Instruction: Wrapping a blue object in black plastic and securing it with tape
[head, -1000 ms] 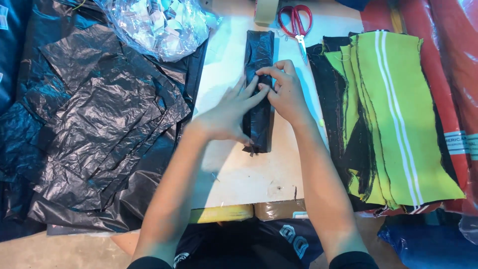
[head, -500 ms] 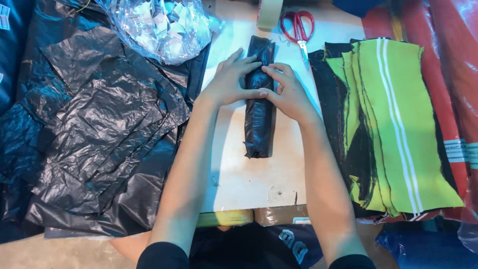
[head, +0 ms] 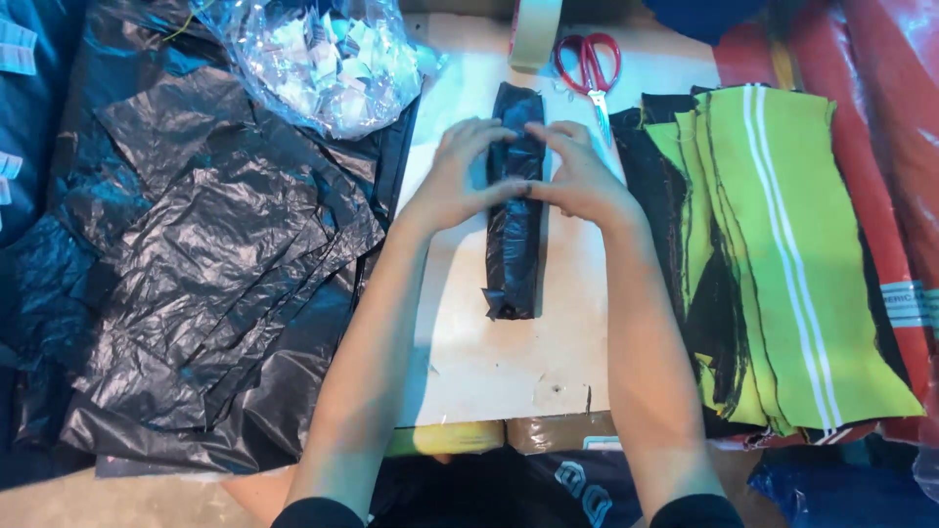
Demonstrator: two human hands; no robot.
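A long narrow bundle wrapped in black plastic (head: 514,254) lies lengthwise on the pale work board (head: 489,372). My left hand (head: 458,176) grips its upper part from the left side. My right hand (head: 579,176) presses against it from the right, fingertips meeting the left hand's over the bundle. The bundle's lower end sticks out free toward me.
A heap of black plastic bags (head: 196,264) covers the left. A clear bag of paper scraps (head: 323,59) sits at the top left. A tape roll (head: 535,29) and red scissors (head: 590,64) lie at the far edge. Green and black fabric pieces (head: 773,254) are stacked on the right.
Both hands have slid up along the bundle and closed around its upper part from either side. The bundle now lies straighter on the board.
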